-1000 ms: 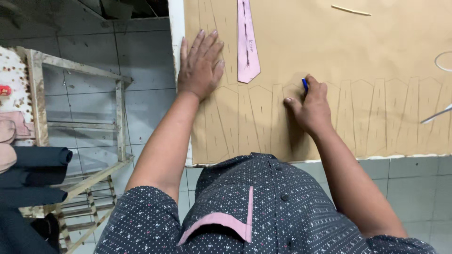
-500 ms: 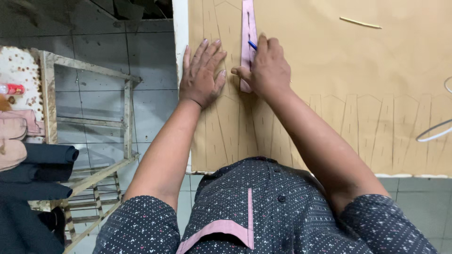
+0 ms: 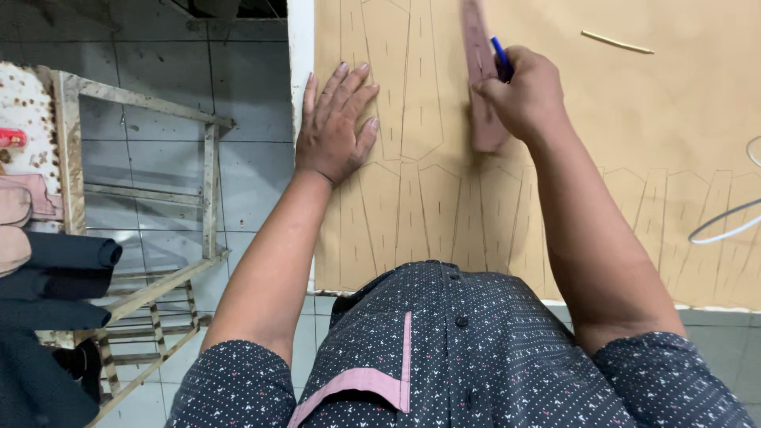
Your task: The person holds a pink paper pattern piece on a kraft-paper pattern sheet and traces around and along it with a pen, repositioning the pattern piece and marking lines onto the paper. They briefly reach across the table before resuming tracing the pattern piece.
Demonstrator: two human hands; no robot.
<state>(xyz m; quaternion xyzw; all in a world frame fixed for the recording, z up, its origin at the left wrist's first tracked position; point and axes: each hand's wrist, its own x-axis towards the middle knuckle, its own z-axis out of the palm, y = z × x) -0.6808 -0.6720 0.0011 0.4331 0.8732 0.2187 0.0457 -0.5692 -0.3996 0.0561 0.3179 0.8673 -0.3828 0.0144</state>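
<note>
left hand (image 3: 334, 127) lies flat on the brown paper (image 3: 674, 103), fingers spread, grip released, pinning the sheet near its left edge. right hand (image 3: 523, 95) is clenched round a blue pen (image 3: 499, 54) and also pinches the pink template (image 3: 481, 79) against the paper; the template looks motion-blurred, so i cannot tell if it is lying flat or lifted.

progress, judging from the sheet: lots of outlines drawn already. a row of narrow tapered shapes runs along the near edge of the paper, from under the left hand across to the right side, and taller outlines sit above them just right of the left hand. the upper right part of the paper is bare, so my read is a good share is traced and more room is left.

position: the template sits under the right thumb and fingers, running up away from the body, its near end just past the knuckles. pen tip pokes out above the fist, touching or just beside the template edge. left hand is near the template but apart from it, one drawn outline between them.

paper covers the desk (image 3: 300, 47); a thin stick (image 3: 617, 42) lies well apart at top right, a white wire loop (image 3: 725, 226) at the right edge. wooden rack (image 3: 210, 190) stands left of the desk.
</note>
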